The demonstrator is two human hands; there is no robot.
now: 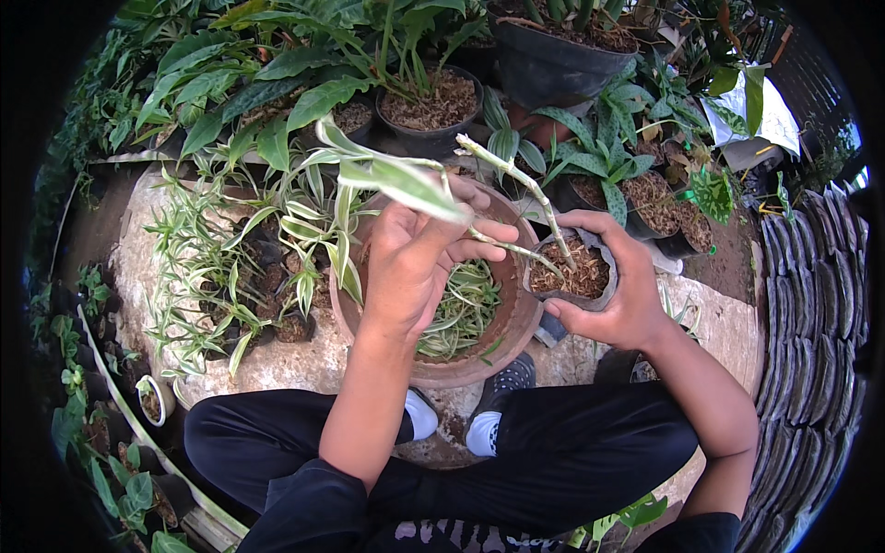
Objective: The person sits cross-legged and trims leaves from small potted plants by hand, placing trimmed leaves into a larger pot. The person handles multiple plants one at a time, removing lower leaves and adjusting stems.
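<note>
My right hand (615,283) grips a small dark plant bag (600,257) by its sides, thumb near and fingers at the far rim. Brown chopped growing medium (577,271) fills the bag. A thick bare cut stem (529,183) rises from it, leaning left, and a thinner stem (522,250) bends out toward my left hand (422,263). My left fingers curl loosely around this thinner stem; blurred green-and-white leaves (397,183) top it and partly cover the fingers. Below both hands stands a wide clay-coloured basin (442,377) holding variegated leaf cuttings (460,311).
Small variegated plants (221,276) in dark bags crowd the left. Large potted plants (432,104) line the far side. Stacked black plant bags (809,318) rise at right. A small white pot (157,401) sits at lower left. My crossed legs (553,442) are close to the basin.
</note>
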